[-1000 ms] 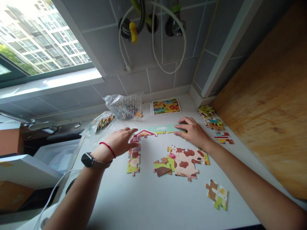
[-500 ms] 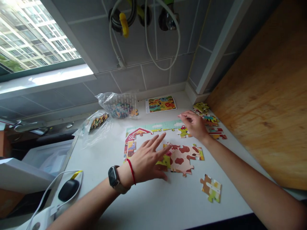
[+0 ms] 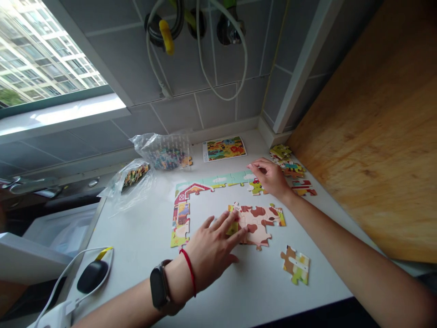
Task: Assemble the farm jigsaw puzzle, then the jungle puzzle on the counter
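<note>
My left hand lies with fingers spread over the left part of the cow puzzle section, hiding some of it. My right hand is at the right end of the puzzle border, its fingers curled and drawn together; whether a piece is between the fingertips is hidden. Beneath that hand is a green piece with a red tractor. The border runs along the top with a red barn roof and down the left side. A separate brown and green joined piece lies nearer me at right.
Loose puzzle pieces sit by the wooden panel at right. Behind are a picture card and clear bags of pieces. A black device with a cable lies at left.
My left hand has moved down toward me and onto the cow section, uncovering the border's lower left pieces and the cow's face. My right hand stays at the border's right end. The view has shifted slightly.
</note>
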Available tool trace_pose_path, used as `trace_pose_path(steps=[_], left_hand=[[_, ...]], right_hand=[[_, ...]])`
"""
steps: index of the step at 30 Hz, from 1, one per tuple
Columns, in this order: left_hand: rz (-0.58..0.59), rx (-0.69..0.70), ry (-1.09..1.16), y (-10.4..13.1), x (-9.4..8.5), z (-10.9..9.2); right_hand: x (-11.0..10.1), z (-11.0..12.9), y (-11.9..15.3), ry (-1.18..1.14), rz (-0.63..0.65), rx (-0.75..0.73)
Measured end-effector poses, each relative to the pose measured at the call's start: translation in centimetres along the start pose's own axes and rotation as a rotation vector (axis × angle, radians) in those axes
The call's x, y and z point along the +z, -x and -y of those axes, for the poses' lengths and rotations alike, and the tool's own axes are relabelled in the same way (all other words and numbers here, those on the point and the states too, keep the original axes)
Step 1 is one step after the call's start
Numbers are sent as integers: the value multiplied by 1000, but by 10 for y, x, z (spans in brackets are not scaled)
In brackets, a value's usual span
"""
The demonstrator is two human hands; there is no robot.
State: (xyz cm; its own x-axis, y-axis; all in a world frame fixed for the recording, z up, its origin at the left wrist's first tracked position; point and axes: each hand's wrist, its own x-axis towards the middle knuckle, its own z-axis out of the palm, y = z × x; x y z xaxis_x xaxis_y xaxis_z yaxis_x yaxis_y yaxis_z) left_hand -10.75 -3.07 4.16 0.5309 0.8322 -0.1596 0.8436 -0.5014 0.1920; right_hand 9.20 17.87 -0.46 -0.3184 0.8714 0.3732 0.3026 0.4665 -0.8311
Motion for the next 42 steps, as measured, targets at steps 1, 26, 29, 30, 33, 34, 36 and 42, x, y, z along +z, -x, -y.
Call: trace_pose_path(steps=[1,26,29,30,33,34,36,42], left_hand=[[2,-8,-11,2,1,-2],[-194,11,20,-17,0,11],[-200,-3,13,-16,-3,10],[-202,-2,12,-16,-4,10],[-217,14,4,-18,-5,11],[-220,18,3,-18,-5,11],[-229,13,8,-19,-4,12],[-240,-9,51,-20,1,12]], right_hand=[[0,0,0,-2,3,2],[-1,-16,-7,-317,-64,236],[-1,-16,-6,-300,-49,227],[-1,-16,-5,-292,-45,221],[0,-12,-5,-263,-30,208],[-1,-10,-6,-242,-22,199],[-5,-3,-8,-152,2,152],[-57,25,-6,405,412,50]])
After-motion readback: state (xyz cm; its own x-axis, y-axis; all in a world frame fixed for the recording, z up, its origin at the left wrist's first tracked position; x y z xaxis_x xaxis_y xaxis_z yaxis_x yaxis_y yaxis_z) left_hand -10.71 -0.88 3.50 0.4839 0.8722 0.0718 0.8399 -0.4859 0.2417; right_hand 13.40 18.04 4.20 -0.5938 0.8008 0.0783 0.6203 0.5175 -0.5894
